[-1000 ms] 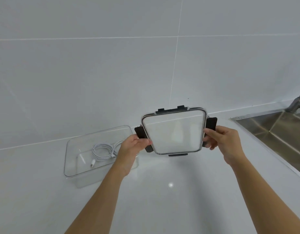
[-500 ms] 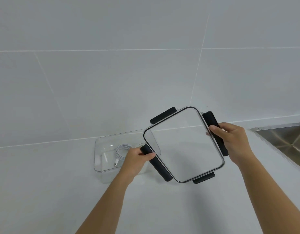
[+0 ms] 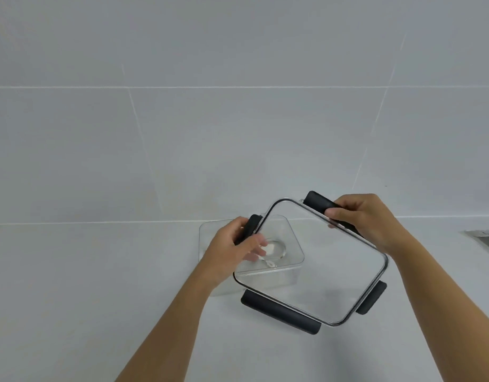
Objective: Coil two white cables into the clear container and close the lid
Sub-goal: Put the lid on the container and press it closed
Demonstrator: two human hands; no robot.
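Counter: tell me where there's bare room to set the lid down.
Bare counter runs left of the container; more lies in front, between the forearms. Crowded at centre: the lid, held by left hand and right hand, overlaps the container.

two bare forearms rise from the lower edge of the head view, one from the lower left and one from the lower right. no sleeve shows on either arm; both are uncovered from the frame edge up to the wrist. the left hand [image 3: 235, 250] is bare, with no glove, ring, watch or band to be seen, and its fingertips [image 3: 258, 245] are blurred, so the nails cannot be made out there. the right hand [image 3: 367, 220] is bare as well, with no ring, watch or wristband visible. a short, unpainted thumbnail [image 3: 330, 213] shows on it. the forearms look slim and smooth, with no marks or tattoos visible.
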